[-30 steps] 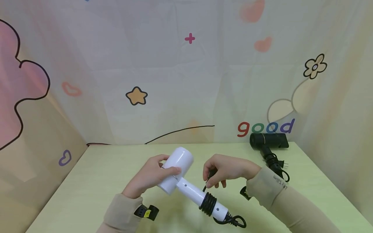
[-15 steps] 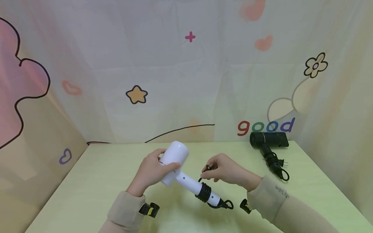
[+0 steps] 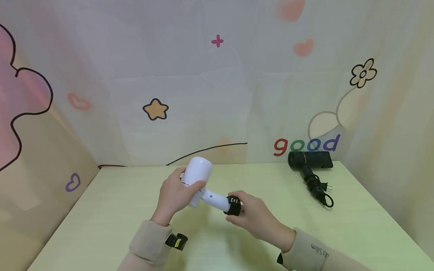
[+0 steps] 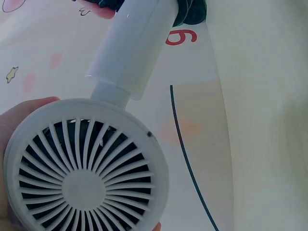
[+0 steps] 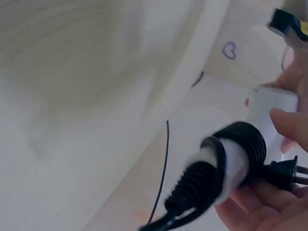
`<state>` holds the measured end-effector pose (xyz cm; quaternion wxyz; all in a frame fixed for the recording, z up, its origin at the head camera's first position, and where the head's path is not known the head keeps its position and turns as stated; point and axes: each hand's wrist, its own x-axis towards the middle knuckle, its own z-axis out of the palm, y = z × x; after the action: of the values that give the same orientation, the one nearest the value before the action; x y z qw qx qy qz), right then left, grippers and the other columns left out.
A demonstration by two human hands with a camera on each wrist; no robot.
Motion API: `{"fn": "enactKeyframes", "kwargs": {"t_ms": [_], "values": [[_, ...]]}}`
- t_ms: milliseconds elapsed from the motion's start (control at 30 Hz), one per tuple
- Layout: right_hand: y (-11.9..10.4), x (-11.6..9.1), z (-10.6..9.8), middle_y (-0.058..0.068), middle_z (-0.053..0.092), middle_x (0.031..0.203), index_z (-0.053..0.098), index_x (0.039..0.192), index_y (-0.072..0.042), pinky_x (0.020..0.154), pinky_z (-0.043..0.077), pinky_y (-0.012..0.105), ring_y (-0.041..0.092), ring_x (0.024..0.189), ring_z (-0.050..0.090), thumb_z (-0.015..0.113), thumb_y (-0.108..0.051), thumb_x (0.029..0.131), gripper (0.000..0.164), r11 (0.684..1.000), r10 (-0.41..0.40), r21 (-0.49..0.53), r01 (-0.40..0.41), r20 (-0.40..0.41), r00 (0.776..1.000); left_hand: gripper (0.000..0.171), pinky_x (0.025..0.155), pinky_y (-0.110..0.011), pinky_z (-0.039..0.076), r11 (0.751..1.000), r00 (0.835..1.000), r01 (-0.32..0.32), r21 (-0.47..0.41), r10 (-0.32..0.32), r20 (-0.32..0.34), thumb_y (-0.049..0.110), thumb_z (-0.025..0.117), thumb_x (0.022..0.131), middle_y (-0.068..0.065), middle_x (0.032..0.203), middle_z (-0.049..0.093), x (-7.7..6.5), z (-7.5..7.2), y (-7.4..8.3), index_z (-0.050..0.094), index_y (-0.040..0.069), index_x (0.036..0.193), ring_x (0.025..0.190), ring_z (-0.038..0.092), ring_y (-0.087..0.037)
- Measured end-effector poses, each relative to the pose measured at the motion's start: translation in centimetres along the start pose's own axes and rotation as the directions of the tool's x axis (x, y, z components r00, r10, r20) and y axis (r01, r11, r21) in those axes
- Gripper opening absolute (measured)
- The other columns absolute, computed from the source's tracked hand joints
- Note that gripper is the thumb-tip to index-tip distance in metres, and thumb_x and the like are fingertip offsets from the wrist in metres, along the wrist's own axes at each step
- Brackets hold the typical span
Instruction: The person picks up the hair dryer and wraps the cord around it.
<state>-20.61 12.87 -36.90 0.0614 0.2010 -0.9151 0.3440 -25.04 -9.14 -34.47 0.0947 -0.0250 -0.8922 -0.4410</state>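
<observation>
A white hair dryer [image 3: 199,171] is held above the table, its barrel tilted and its handle [image 4: 134,48] slanting down to the right in the head view. My left hand [image 3: 176,192] grips the barrel, thumb across its near side. The round slotted grille [image 4: 83,190] fills the lower left wrist view. Black cord [image 5: 243,139] is wound in several turns round the handle's lower part. My right hand [image 3: 255,214] holds the handle at these turns, fingers above and thumb below. The two-pin plug [image 5: 281,174] lies against the coil, by the right hand's fingers.
A black hair dryer [image 3: 310,160] lies at the table's back right, its cord wrapped round its handle and its plug [image 3: 325,186] sticking out. The pale green table [image 3: 135,184] meets a printed curtain [image 3: 190,86] at the back.
My right hand has gone from pulling the plug end above the handle to gripping the coil. The loose cord end now lies at the handle. The white hair dryer has risen slightly leftward.
</observation>
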Motion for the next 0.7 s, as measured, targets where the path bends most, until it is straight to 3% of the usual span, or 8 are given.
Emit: {"fn": "enactKeyframes", "kwargs": {"t_ms": [100, 267, 367, 533, 700], "values": [[0.3, -0.4, 0.7, 0.006, 0.063, 0.108, 0.051, 0.120, -0.003, 0.076, 0.053, 0.032, 0.015, 0.089, 0.061, 0.081, -0.018, 0.074, 0.057, 0.991, -0.059, -0.121, 0.058, 0.000, 0.998, 0.065, 0.058, -0.031, 0.049, 1.000, 1.000, 0.014, -0.026, -0.014, 0.016, 0.042, 0.073, 0.077, -0.015, 0.107, 0.066, 0.2, 0.2, -0.2, 0.054, 0.007, 0.127, 0.078, 0.064, -0.024], [1.0, -0.5, 1.5, 0.005, 0.066, 0.094, 0.053, 0.110, -0.005, 0.068, 0.054, 0.031, 0.014, 0.077, 0.062, 0.082, -0.018, 0.073, 0.049, 0.941, -0.186, -0.299, 0.156, -0.077, 0.979, 0.066, 0.058, -0.031, 0.051, 0.997, 0.997, 0.053, -0.063, -0.050, 0.052, 0.043, 0.074, 0.076, -0.015, 0.107, 0.065, 0.7, 1.0, -0.6, 0.053, 0.005, 0.127, 0.078, 0.064, -0.024], [1.5, -0.5, 1.6, 0.005, 0.066, 0.091, 0.054, 0.106, -0.005, 0.066, 0.054, 0.030, 0.013, 0.075, 0.061, 0.082, -0.017, 0.072, 0.045, 0.935, -0.214, -0.311, 0.173, -0.100, 0.972, 0.067, 0.059, -0.032, 0.052, 0.993, 0.995, 0.075, -0.090, -0.068, 0.078, 0.043, 0.074, 0.076, -0.015, 0.108, 0.064, 1.0, 1.6, -1.0, 0.052, 0.005, 0.127, 0.080, 0.064, -0.024], [2.2, -0.6, 1.3, 0.005, 0.066, 0.090, 0.056, 0.106, -0.004, 0.067, 0.053, 0.029, 0.013, 0.075, 0.061, 0.082, -0.017, 0.073, 0.044, 0.935, -0.205, -0.318, 0.158, -0.118, 0.972, 0.070, 0.065, -0.033, 0.052, 0.991, 0.991, 0.054, -0.126, -0.038, 0.129, 0.046, 0.072, 0.078, -0.013, 0.116, 0.062, 1.2, 2.4, -1.2, 0.050, 0.007, 0.131, 0.087, 0.063, -0.023], [3.6, -0.4, 0.4, 0.008, 0.067, 0.093, 0.055, 0.108, -0.003, 0.068, 0.054, 0.032, 0.016, 0.078, 0.064, 0.081, -0.016, 0.073, 0.045, 0.952, -0.142, -0.292, 0.094, -0.148, 0.979, 0.080, 0.085, -0.044, 0.051, 0.988, 0.982, 0.011, -0.156, 0.018, 0.187, 0.051, 0.068, 0.080, -0.012, 0.138, 0.050, 1.0, 2.5, -1.3, 0.038, 0.011, 0.143, 0.114, 0.057, -0.031]]}}
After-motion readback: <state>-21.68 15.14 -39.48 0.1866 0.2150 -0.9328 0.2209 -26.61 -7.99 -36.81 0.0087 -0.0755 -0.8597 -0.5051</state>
